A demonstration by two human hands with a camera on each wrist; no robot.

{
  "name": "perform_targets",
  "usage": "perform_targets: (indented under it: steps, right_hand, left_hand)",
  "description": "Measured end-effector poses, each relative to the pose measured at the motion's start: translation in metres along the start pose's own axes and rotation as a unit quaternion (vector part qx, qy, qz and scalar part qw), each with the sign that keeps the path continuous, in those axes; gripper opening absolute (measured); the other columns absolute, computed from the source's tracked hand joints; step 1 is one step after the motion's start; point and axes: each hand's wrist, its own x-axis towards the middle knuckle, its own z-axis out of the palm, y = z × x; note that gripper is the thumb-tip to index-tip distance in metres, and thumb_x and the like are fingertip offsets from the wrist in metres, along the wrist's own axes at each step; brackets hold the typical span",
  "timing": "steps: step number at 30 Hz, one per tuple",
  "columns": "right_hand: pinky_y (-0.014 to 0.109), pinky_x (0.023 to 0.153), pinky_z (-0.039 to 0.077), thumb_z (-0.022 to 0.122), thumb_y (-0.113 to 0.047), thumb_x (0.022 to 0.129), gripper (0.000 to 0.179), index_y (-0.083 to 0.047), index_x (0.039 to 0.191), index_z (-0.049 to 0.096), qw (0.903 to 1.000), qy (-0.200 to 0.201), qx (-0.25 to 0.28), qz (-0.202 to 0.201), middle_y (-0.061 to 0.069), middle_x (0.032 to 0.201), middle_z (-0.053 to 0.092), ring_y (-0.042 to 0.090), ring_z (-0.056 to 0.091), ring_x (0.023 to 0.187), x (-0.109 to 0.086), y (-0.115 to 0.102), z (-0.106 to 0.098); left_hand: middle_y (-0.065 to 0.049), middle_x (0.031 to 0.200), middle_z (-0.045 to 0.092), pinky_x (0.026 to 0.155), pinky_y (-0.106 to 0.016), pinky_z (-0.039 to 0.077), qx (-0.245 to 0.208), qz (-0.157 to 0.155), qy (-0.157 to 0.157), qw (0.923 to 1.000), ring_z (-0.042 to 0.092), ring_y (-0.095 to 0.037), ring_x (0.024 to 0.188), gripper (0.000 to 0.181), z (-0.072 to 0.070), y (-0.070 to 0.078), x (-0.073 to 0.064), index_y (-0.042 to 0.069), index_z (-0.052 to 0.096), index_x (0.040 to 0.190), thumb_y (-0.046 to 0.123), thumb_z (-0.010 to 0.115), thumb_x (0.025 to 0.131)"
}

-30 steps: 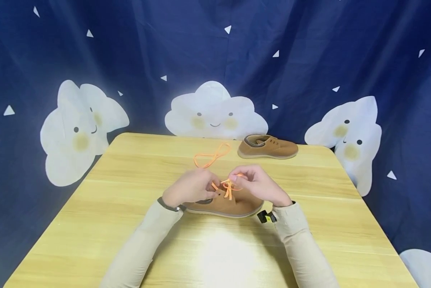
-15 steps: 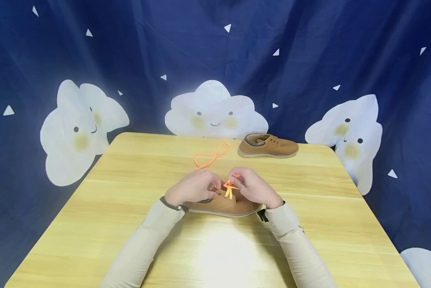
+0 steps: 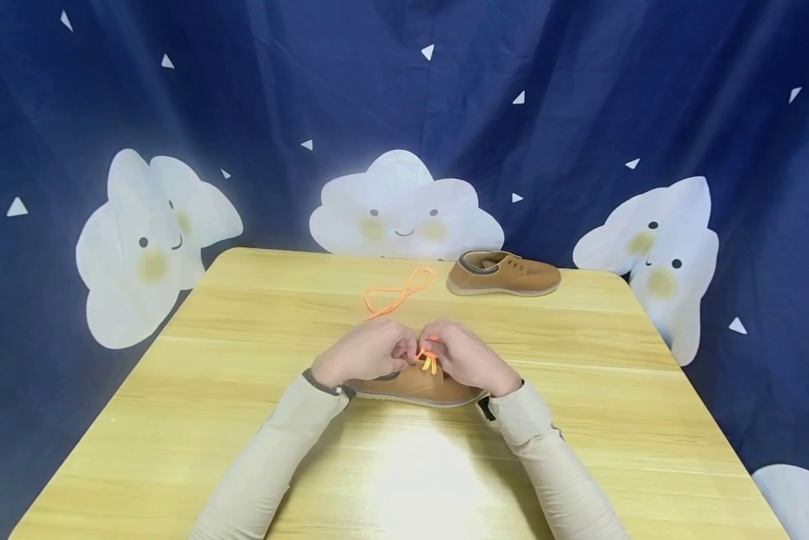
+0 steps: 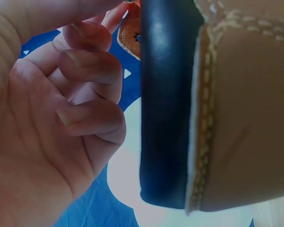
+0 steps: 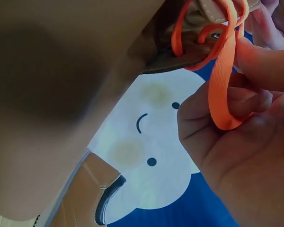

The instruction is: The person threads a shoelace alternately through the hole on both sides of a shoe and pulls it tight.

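Observation:
A tan lace-up shoe (image 3: 418,390) lies on the table with its toe to the right; both hands are over its lacing. Orange shoelace (image 5: 221,80) runs through the eyelets and hangs in a loop, and my right hand (image 3: 468,356) pinches it between thumb and fingers. My left hand (image 3: 367,352) is at the ankle side of the lacing, thumb and forefinger pinching the lace by the eyelets. The left wrist view shows its other fingers (image 4: 92,118) curled beside the dark-lined collar (image 4: 168,109); the pinch itself is mostly out of frame. Short lace ends (image 3: 430,365) hang over the shoe's near side.
A second tan shoe (image 3: 506,275), with no lace in its eyelets, stands at the table's back edge. Another orange lace (image 3: 394,296) lies looped on the wooden table (image 3: 263,300) behind my hands. Behind the table hangs a blue curtain (image 3: 371,90) with clouds.
My right hand has moved left and slightly down with the lace, and its fingertips are now close to the left hand's. The left hand has barely moved; the shoe stays in place.

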Motion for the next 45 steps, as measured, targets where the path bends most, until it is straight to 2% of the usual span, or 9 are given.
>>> perform_targets:
  steps: [14,20,26,31,34,36,38,41,45]
  right_hand:
    - [0.022,0.065,0.04,0.058,-0.003,0.103,0.027,-0.009,0.078,0.064,0.9987,-0.048,-0.014,-0.01,-0.002,0.073,0.049,0.008,0.044,0.068,0.001,-0.006,0.001]
    - [0.024,0.069,0.036,0.055,0.006,0.097,0.028,-0.011,0.077,0.064,0.9964,-0.038,-0.076,-0.007,-0.003,0.072,0.047,0.011,0.042,0.069,-0.002,-0.013,0.002]
    - [0.025,0.067,0.036,0.056,0.003,0.097,0.026,-0.009,0.077,0.067,0.9952,-0.038,-0.09,0.009,-0.002,0.071,0.049,0.013,0.043,0.067,-0.003,-0.018,0.002]
    - [0.035,0.084,0.055,0.065,-0.008,0.099,0.016,-0.005,0.113,0.071,0.9986,-0.028,-0.038,0.023,0.008,0.103,0.069,0.021,0.064,0.094,-0.009,-0.013,-0.015]
    - [0.05,0.111,0.048,0.077,-0.021,0.094,0.063,0.003,0.145,0.05,0.9958,-0.052,-0.016,0.073,0.021,0.143,0.058,0.036,0.056,0.133,-0.015,-0.005,-0.025]
    - [0.055,0.117,0.041,0.085,-0.027,0.087,0.087,0.006,0.153,0.039,0.9876,-0.091,-0.023,0.126,0.025,0.152,0.048,0.041,0.047,0.142,-0.019,0.001,-0.027]
    - [0.052,0.111,0.047,0.091,-0.03,0.079,0.089,0.006,0.147,0.046,0.9766,-0.134,-0.037,0.164,0.023,0.144,0.055,0.039,0.054,0.133,-0.019,0.006,-0.024]
    - [0.041,0.084,0.054,0.096,-0.027,0.072,0.061,-0.001,0.118,0.065,0.9639,-0.17,-0.054,0.197,0.012,0.11,0.067,0.027,0.064,0.098,-0.016,0.012,-0.018]
    - [0.03,0.064,0.044,0.097,-0.023,0.069,0.041,-0.012,0.089,0.063,0.9601,-0.171,-0.057,0.214,0.0,0.082,0.06,0.017,0.054,0.072,-0.011,0.014,-0.015]
  left_hand:
    - [0.008,0.076,0.064,0.065,-0.024,0.046,0.029,-0.035,0.009,0.999,0.052,-0.006,0.067,0.009,-0.003,0.008,-0.002,0.017,0.073,0.089,0.012,0.08,0.087]
    - [0.012,0.056,0.037,0.049,-0.021,0.029,0.114,-0.026,0.023,0.9928,0.036,-0.005,0.053,0.042,-0.002,0.03,-0.006,0.021,0.049,0.06,0.021,0.083,0.086]
    - [0.011,0.055,0.025,0.043,-0.016,0.019,0.192,-0.023,0.062,0.9791,0.025,-0.003,0.05,0.053,0.012,0.038,-0.009,0.021,0.037,0.059,0.016,0.083,0.084]
    - [0.01,0.057,0.029,0.042,-0.017,0.021,0.179,-0.049,0.065,0.9805,0.027,-0.003,0.049,0.042,0.015,0.04,-0.008,0.019,0.043,0.062,0.008,0.076,0.085]
    - [0.01,0.056,0.031,0.041,-0.018,0.022,0.172,-0.068,0.059,0.9809,0.029,-0.004,0.049,0.043,0.014,0.042,-0.007,0.02,0.042,0.06,0.007,0.075,0.085]
    - [0.01,0.056,0.03,0.041,-0.019,0.022,0.171,-0.078,0.059,0.9804,0.028,-0.005,0.048,0.044,0.014,0.043,-0.007,0.02,0.041,0.06,0.008,0.075,0.085]
    - [0.01,0.056,0.031,0.04,-0.021,0.023,0.171,-0.088,0.059,0.9796,0.03,-0.005,0.049,0.044,0.014,0.044,-0.007,0.02,0.041,0.06,0.009,0.076,0.085]
    - [0.01,0.057,0.032,0.041,-0.022,0.025,0.163,-0.097,0.063,0.9798,0.032,-0.006,0.05,0.045,0.013,0.046,-0.008,0.02,0.041,0.06,0.01,0.077,0.085]
    - [0.01,0.056,0.031,0.041,-0.022,0.025,0.156,-0.098,0.07,0.9803,0.032,-0.007,0.049,0.049,0.011,0.05,-0.009,0.02,0.038,0.058,0.009,0.078,0.084]
